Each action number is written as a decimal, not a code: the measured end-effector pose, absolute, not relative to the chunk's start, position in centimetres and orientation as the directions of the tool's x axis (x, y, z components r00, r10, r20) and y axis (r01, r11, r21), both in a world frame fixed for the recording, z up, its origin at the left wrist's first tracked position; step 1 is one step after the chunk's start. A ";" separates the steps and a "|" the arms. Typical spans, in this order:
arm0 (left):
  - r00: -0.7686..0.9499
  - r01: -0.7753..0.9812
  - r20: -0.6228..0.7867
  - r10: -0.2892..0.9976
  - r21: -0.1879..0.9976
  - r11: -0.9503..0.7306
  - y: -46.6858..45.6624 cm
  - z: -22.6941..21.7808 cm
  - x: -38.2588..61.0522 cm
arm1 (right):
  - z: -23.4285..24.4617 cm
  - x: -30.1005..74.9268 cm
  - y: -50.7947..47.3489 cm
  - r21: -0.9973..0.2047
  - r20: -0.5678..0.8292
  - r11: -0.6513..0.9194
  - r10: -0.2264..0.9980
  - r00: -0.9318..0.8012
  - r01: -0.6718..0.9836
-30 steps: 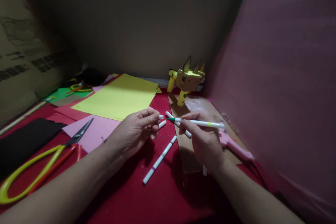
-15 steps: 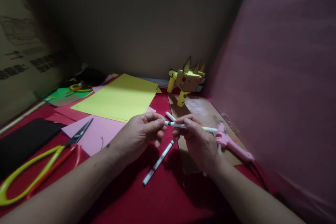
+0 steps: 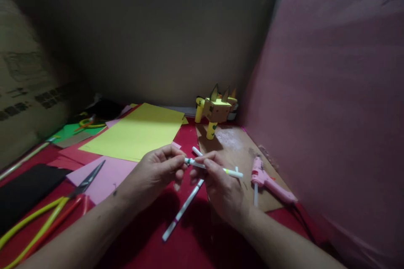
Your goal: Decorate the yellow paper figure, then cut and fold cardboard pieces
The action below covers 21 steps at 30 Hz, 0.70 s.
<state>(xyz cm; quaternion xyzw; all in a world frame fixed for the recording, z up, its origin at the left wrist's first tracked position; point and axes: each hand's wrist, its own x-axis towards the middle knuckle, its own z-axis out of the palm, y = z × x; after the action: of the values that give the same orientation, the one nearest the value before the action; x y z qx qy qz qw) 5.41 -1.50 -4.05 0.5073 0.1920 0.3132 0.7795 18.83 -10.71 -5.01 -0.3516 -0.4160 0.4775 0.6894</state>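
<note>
A slim white marker (image 3: 232, 172) with a green band near its left end and a yellow band near its right end is held between my hands. The thumb and fingers of my left hand (image 3: 166, 168) pinch the green-banded end. My right hand (image 3: 221, 180) is closed round the middle, hiding part of the barrel. Below them, a white marker (image 3: 183, 212) with a purple band lies slanted on the red cloth. The tip of another white stick (image 3: 197, 151) shows behind my right fingers; whether that hand also holds it, I cannot tell.
Yellow sheets (image 3: 135, 130) and pink paper (image 3: 104, 183) lie left of centre, with scissors (image 3: 67, 201) and a black flat object (image 3: 30, 189) nearby. A cardboard animal figure (image 3: 217, 111) stands behind a cardboard sheet (image 3: 235, 147). A pink glue gun (image 3: 268, 180) lies at right.
The head view has shifted, so the scene sits lower and further left. The held marker tilts more, its right end lower and clear of the glue gun in view. Both hands keep their grip.
</note>
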 end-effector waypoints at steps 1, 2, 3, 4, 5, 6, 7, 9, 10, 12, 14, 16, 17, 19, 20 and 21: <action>0.730 -0.297 0.008 0.683 0.904 0.307 -1.0 -4.1 5.2 | -4.7 19.0 -10.6 -0.901 0.206 0.253 0.964 0.166 -0.351; 0.727 -0.297 -0.012 0.686 0.896 0.330 -0.5 -4.1 5.0 | -4.4 19.4 -10.5 -0.917 0.179 0.222 0.972 0.153 -0.332; 0.719 -0.283 -0.039 0.694 0.895 0.344 0.0 -4.1 4.7 | -3.9 20.0 -10.4 -0.925 0.164 0.213 0.971 0.174 -0.314; 0.706 -0.261 -0.068 0.705 0.900 0.348 0.5 -4.2 4.5 | -3.4 20.7 -10.4 -0.930 0.160 0.223 0.961 0.226 -0.293; 0.695 -0.232 -0.092 0.713 0.910 0.344 0.9 -4.2 4.2 | -2.9 21.6 -10.4 -0.923 0.181 0.269 0.935 0.306 -0.276; 0.686 -0.197 -0.113 0.719 0.922 0.334 1.3 -4.3 3.9 | -2.3 22.6 -10.5 -0.908 0.220 0.343 0.878 0.425 -0.241; 0.674 -0.161 -0.130 0.727 0.935 0.316 1.7 -4.4 3.6 | -1.6 23.6 -10.6 -0.891 0.260 0.415 0.800 0.541 -0.185; 0.646 -0.069 -0.169 0.744 0.958 0.278 2.0 -4.6 3.4 | -0.4 25.5 -11.0 -0.849 0.330 0.521 0.653 0.682 -0.088; 0.630 -0.025 -0.189 0.754 0.965 0.262 2.1 -4.7 3.3 | 0.1 26.2 -11.3 -0.842 0.349 0.537 0.619 0.703 -0.055; 0.593 0.049 -0.226 0.773 0.968 0.245 1.9 -4.8 3.5 | 1.0 27.2 -11.8 -0.864 0.372 0.504 0.637 0.675 0.001; 0.564 0.089 -0.244 0.789 0.968 0.235 1.6 -4.8 3.7 | 1.4 27.7 -12.1 -0.905 0.357 0.424 0.706 0.611 0.039; 0.545 0.123 -0.253 0.800 0.967 0.222 1.2 -4.6 3.9 | 1.6 28.1 -12.1 -0.935 0.319 0.349 0.756 0.571 0.060; 0.533 0.166 -0.261 0.805 0.965 0.203 0.9 -4.4 3.9 | 1.6 28.4 -12.0 -0.944 0.302 0.324 0.763 0.571 0.066; 0.506 0.328 -0.285 0.814 0.936 0.123 0.6 -3.8 3.6 | 1.6 29.1 -11.5 -0.953 0.278 0.295 0.752 0.598 0.072; 0.496 0.428 -0.286 0.820 0.902 0.055 0.5 -3.5 3.4 | 1.6 29.6 -11.2 -0.956 0.267 0.283 0.739 0.619 0.075; 0.491 0.526 -0.272 0.828 0.850 -0.033 0.4 -3.2 3.2 | 1.5 30.2 -10.7 -0.961 0.252 0.263 0.728 0.638 0.080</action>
<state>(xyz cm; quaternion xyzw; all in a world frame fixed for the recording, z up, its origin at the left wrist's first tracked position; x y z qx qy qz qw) 3.24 0.39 -3.19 0.7027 0.4818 0.1503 0.5015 30.20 -10.73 1.54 -0.5623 -0.3590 0.2284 0.7090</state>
